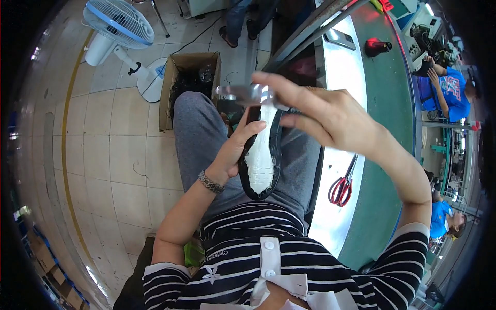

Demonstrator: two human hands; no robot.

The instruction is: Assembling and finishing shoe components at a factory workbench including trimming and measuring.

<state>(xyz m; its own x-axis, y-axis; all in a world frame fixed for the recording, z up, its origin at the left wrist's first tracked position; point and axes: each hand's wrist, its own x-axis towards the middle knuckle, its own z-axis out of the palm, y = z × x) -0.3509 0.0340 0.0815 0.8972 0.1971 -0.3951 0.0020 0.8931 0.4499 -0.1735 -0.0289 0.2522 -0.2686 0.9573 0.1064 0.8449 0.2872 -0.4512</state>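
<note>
An unfinished shoe (260, 164) lies bottom up over my lap, its long white underside framed by a black upper folded round the edge. My left hand (231, 154) is closed on the shoe's left side, thumb pressed on the white surface near the far end. Above that far end, my right hand (338, 118) is bent round a shiny metal tool (248, 94). Motion blurs the tool, so its exact kind does not show. The tool hides the shoe's tip. Whether the tool touches the shoe I cannot tell.
Right of my legs, red-handled scissors (340, 191) and a phone (340, 39) lie on a bright metal ledge (330, 227) beside a green conveyor belt (385, 82). A cardboard box (164, 106) and a fan (119, 23) stand left. Co-workers (452, 95) sit across the belt.
</note>
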